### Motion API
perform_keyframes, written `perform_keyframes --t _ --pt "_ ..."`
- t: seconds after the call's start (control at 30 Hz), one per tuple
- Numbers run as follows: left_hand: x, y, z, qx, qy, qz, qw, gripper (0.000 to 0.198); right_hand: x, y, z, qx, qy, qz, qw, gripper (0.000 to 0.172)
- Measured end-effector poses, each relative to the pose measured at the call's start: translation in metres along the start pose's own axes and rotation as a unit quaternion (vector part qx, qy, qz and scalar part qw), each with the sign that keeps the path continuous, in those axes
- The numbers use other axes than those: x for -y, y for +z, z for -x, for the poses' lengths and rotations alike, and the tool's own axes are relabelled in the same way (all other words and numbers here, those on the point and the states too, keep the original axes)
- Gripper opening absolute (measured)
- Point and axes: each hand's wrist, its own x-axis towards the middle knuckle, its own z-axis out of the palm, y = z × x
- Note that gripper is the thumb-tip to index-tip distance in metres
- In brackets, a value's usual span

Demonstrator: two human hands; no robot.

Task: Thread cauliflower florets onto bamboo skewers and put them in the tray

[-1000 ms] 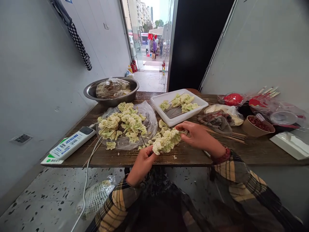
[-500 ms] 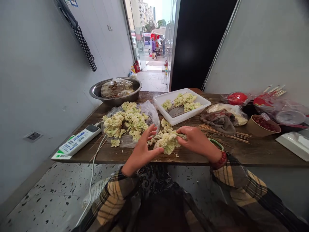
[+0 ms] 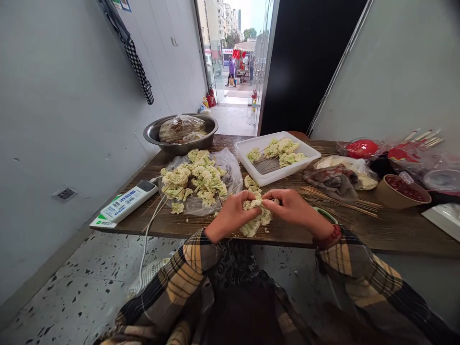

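Both my hands meet over the near edge of the wooden table [image 3: 359,230]. My left hand [image 3: 232,216] and my right hand [image 3: 293,207] are closed on a bunch of cauliflower florets [image 3: 256,218], which hangs a little over the table's edge. A pile of loose florets [image 3: 196,178] lies on a clear plastic bag to the left. Behind my hands, a white tray [image 3: 251,172] holds skewered florets [image 3: 283,149]. Thin bamboo skewers [image 3: 338,200] lie on the table to the right.
A steel basin [image 3: 158,136] with a bagged item stands at the back left. A power strip [image 3: 124,203] lies at the left edge, its cable hanging down. On the right are a cloth [image 3: 328,178], a paper bowl [image 3: 397,197] and bagged red containers [image 3: 361,148]. A doorway opens onto a street.
My left hand went from under the cauliflower bunch, opened beside it, and has now closed on it next to my right hand. The bunch came nearer the table's edge.
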Motion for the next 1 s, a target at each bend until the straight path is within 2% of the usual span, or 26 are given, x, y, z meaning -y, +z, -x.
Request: perform_keyframes --t 0.37,0.53,0.63,0.73,0.8,0.9,1.0 --pt "-0.004 0.003 -0.001 0.025 -0.014 -0.092 0.995 0.013 -0.003 0.001 -0.015 0.083 -0.015 -0.039 0.996 0.021" --pt "-0.004 -0.002 -0.002 0.045 0.005 -0.083 0.996 0.013 -0.005 0.007 -0.010 0.022 -0.003 -0.076 0.997 0.021" --pt "0.004 -0.004 -0.001 0.069 0.013 -0.073 0.995 0.011 -0.018 -0.002 -0.008 -0.031 0.016 -0.093 0.995 0.025" --pt "0.017 -0.006 0.001 0.079 0.001 -0.044 0.996 0.011 -0.038 -0.018 -0.007 -0.101 0.043 -0.080 0.991 0.029" --pt "0.022 -0.007 0.000 0.062 -0.012 -0.016 0.998 0.015 -0.050 -0.024 -0.007 -0.084 0.030 -0.038 0.995 0.030" --pt "0.023 -0.008 -0.005 0.043 -0.031 0.053 0.997 0.020 -0.064 -0.021 -0.009 -0.046 -0.007 0.038 0.998 0.029" --pt "0.019 -0.008 -0.010 0.029 -0.070 0.166 0.983 0.024 -0.070 -0.014 -0.009 -0.050 -0.030 0.115 0.992 0.030"
